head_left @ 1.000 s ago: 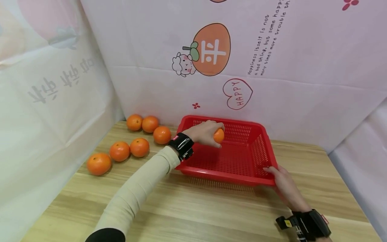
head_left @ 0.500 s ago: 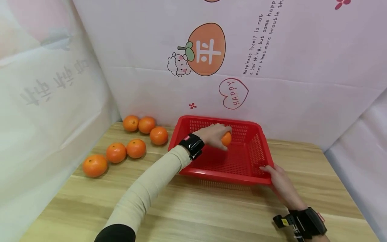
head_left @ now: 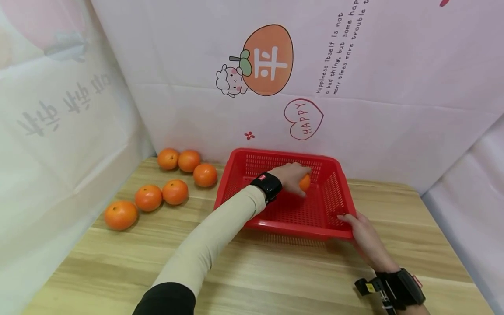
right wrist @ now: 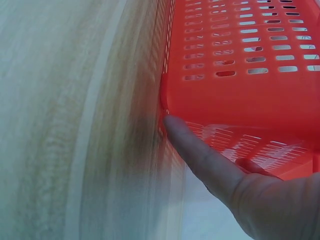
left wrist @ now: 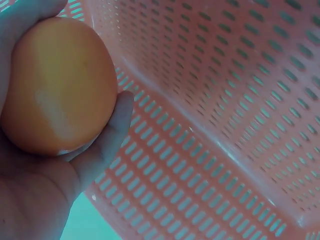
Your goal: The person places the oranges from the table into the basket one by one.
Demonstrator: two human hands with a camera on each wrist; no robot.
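Observation:
My left hand (head_left: 290, 177) reaches over the inside of a red plastic basket (head_left: 279, 226) and grips an orange (head_left: 305, 182). In the left wrist view the thumb and fingers curl round the orange (left wrist: 65, 85), above the slotted basket floor (left wrist: 165, 160). At the basket's near right corner my right hand (head_left: 364, 234) holds the rim, its thumb lying over the inner edge. The right wrist view shows a finger of the right hand (right wrist: 225, 185) against the outer wall of the basket (right wrist: 240, 100).
Several more oranges (head_left: 175, 192) lie on the wooden table (head_left: 252, 275) left of the basket. A white printed cloth (head_left: 189, 118) hangs right behind the basket, with further cloth at both sides.
My left hand has moved right and slightly down inside the basket, carrying the orange. The right hand keeps its hold on the rim. The head view has shifted a little.

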